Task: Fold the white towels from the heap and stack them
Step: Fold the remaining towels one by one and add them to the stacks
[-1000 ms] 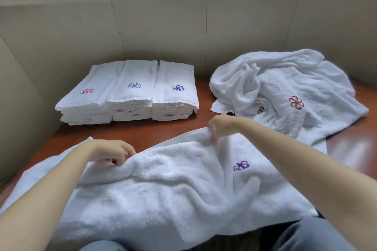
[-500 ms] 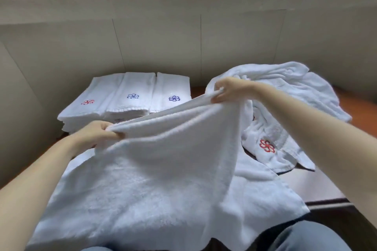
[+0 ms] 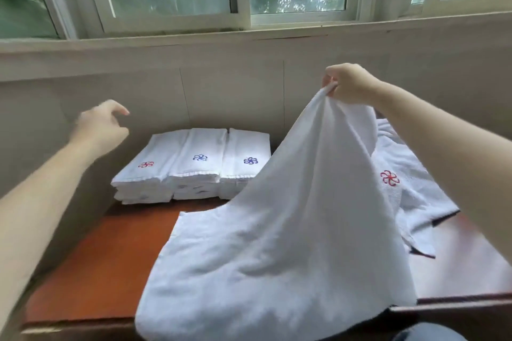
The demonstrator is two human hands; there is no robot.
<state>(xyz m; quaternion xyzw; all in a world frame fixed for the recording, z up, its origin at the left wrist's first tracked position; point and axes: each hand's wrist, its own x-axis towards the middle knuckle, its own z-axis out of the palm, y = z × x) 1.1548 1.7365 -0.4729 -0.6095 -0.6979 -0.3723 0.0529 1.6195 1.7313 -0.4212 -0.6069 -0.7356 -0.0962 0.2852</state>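
Observation:
My right hand point(image 3: 347, 85) pinches one corner of a white towel point(image 3: 277, 243) and holds it high, so the cloth hangs in a cone down to the wooden table point(image 3: 105, 266). Its lower part spreads flat over the table's front edge. My left hand point(image 3: 101, 127) is in the air at the left, fingers loosely curled, holding nothing. Three stacks of folded white towels point(image 3: 194, 166) with red and blue flower emblems stand side by side at the back against the wall. The heap of unfolded towels point(image 3: 401, 174) lies at the right, partly hidden behind the raised towel and my right arm.
A beige wall runs along the back and left of the table, with a window sill point(image 3: 249, 36) and windows above. Bare reddish wood shows at the front left. My knee in blue jeans point(image 3: 426, 333) is at the bottom edge.
My left hand has let go of the towel's edge and moved up and left. My right hand lifted its corner higher, and the towel now hangs from that one hand. The view tilted upward.

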